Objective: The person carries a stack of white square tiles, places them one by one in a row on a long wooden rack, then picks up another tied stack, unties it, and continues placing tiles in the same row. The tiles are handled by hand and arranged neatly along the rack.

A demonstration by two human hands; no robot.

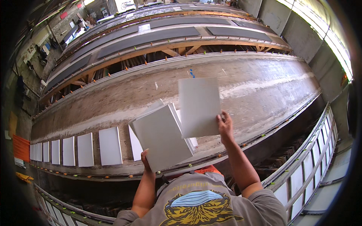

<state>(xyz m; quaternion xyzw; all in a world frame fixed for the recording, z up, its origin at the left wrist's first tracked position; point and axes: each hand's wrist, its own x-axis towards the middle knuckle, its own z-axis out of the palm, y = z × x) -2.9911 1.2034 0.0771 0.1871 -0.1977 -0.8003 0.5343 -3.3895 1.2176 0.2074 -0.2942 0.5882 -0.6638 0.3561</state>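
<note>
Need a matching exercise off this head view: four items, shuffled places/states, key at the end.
Items
1. left hand
2. right hand
3. row of white panels
4. orange material

Places/states
A. on the long table, left of the stack
B. gripping the pale panel held apart from the stack
C. far left of the picture
D. at the stack's lower left edge

Pairs: 1-D, 2-B, 3-A, 4-C

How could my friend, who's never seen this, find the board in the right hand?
Find the long brown table across the middle. Over it, the right hand grips a pale board near its lower right corner. That's the single board, just right of the tilted pile in the left hand.
</note>
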